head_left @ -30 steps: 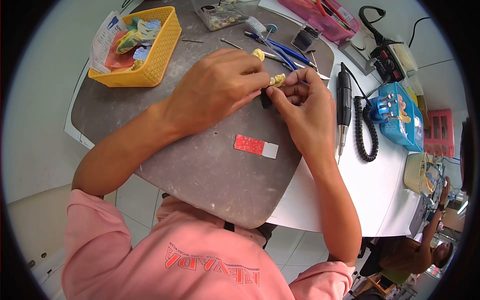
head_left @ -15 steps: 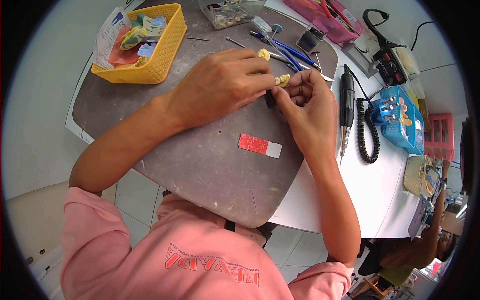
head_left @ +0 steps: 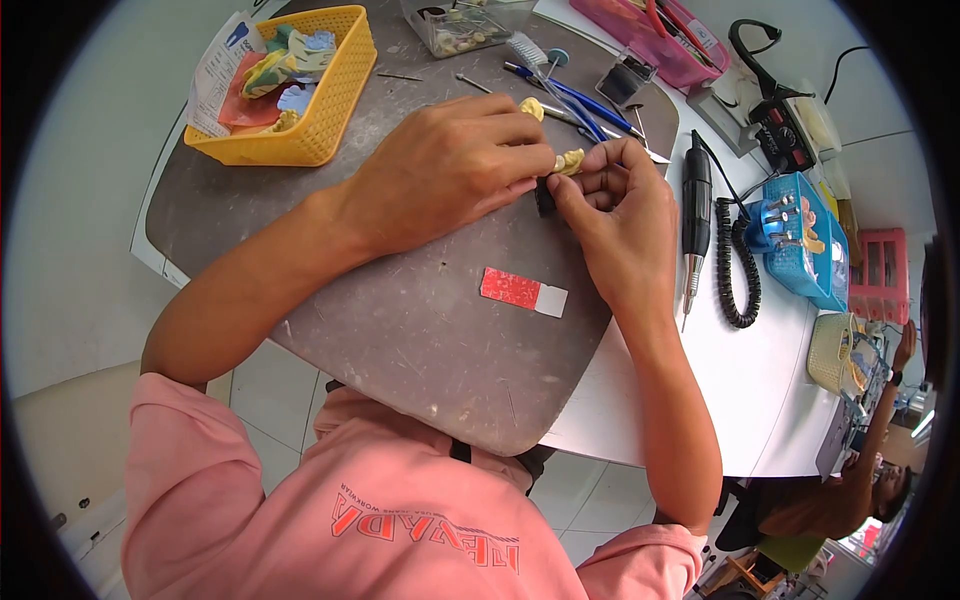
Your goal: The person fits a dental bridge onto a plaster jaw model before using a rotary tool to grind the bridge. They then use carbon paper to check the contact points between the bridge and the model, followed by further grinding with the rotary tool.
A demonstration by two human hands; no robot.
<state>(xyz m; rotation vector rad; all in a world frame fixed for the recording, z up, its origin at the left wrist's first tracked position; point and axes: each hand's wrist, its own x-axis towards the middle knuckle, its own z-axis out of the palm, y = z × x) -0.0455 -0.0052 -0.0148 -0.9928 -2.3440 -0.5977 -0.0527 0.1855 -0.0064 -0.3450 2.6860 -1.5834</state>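
My hands meet near the far side of the grey work board (head_left: 440, 330). A small yellow dental model piece (head_left: 570, 162) with a whitish end lies between them. My right hand (head_left: 628, 210) is pinched on it with thumb and forefinger. The curled fingers of my left hand (head_left: 455, 170) reach its whitish end, and another yellow model piece (head_left: 532, 107) shows just beyond their knuckles. What else my left fingers hold is hidden. A black object (head_left: 545, 196) shows under the hands. Nearer to me lies a red-and-white strip (head_left: 523, 291).
A yellow basket (head_left: 345, 100) with model pieces stands at the far left. Blue-handled tools (head_left: 590, 100) and a clear box (head_left: 470, 30) lie beyond my hands. On the right are a black handpiece (head_left: 696, 200), its coiled cord (head_left: 738, 280) and a blue basket (head_left: 800, 265). Another person (head_left: 860, 480) sits far right.
My hands keep nearly the same hold on the yellow model piece. The view has shifted very slightly. The other person's arm at the far right has moved a little.
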